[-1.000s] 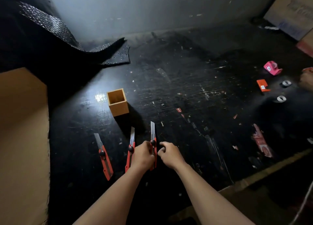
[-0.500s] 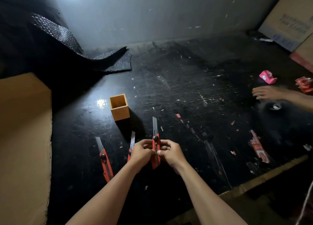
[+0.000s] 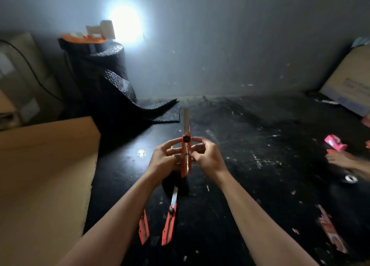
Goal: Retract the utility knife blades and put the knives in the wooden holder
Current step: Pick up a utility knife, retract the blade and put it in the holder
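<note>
I hold a red utility knife [image 3: 186, 153] upright above the black table, its grey blade [image 3: 186, 118] still extended upward past the black lock wheel. My left hand [image 3: 164, 159] grips the handle from the left and my right hand [image 3: 208, 157] pinches it from the right. Two more red knives lie on the table below my arms: one [image 3: 169, 221] with its blade out, the other [image 3: 144, 225] partly hidden by my left forearm. The wooden holder is hidden behind my hands.
A brown cardboard sheet [image 3: 44, 181] covers the left side. A roll of black textured mat [image 3: 112, 81] stands at the back left. Another person's hand [image 3: 340, 159] rests at the right near a pink tape dispenser [image 3: 334, 143] and a tape roll [image 3: 350, 178]. A cardboard box [image 3: 350, 81] leans at the back right.
Both hands lifted the knife off the table and raised it upright in front of me. The camera tilted up, so the other two knives now sit lower in view.
</note>
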`<state>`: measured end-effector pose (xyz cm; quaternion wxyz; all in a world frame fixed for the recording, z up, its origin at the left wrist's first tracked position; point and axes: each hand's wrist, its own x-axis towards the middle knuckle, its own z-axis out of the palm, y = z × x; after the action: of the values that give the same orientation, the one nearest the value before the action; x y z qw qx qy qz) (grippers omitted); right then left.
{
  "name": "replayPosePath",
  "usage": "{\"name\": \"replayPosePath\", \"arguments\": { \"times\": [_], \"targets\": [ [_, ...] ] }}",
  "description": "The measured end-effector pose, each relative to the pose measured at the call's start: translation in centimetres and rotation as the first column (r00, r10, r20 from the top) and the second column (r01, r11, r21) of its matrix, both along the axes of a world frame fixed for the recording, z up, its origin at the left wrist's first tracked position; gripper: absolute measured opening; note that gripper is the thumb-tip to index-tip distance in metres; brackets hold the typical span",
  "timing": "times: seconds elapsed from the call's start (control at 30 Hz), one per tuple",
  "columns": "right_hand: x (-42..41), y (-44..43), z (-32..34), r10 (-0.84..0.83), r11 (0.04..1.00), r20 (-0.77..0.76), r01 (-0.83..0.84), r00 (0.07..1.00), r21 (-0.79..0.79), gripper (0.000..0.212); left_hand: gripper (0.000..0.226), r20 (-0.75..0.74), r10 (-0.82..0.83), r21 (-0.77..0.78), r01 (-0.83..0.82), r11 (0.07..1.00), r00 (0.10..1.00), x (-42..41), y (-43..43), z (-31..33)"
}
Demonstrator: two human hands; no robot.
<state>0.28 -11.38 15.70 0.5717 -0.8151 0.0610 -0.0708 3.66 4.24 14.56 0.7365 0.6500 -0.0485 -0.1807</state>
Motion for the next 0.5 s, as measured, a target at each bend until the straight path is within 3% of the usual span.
{"name": "replayPosePath", "arguments": {
  "times": [0.13, 0.33, 0.5],
  "targets": [
    [2.0, 1.0, 5.2, 0.035, 0.979, 0.236, 0.015, 0.971, -0.205, 0.036, 0.061, 0.104, 0.061, -0.035, -0.058, 0.998, 0.993, 1.5, 1.0, 4.3],
    [4.8, 2.4, 11.1, 0.1, 0.906, 0.414, 0.089, 0.905, -0.413, 0.028, 0.069, 0.234, 0.086, -0.036, -0.08, 0.996, 0.968, 2.3, 2.4, 10.3],
    [5.4, 3.4, 14.3, 0.078, 0.892, 0.464, 0.147, 0.882, -0.428, 0.019, 0.056, 0.285, 0.09, -0.048, -0.08, 0.996, 0.954, 3.1, 3.6, 13.3]
  ]
}}
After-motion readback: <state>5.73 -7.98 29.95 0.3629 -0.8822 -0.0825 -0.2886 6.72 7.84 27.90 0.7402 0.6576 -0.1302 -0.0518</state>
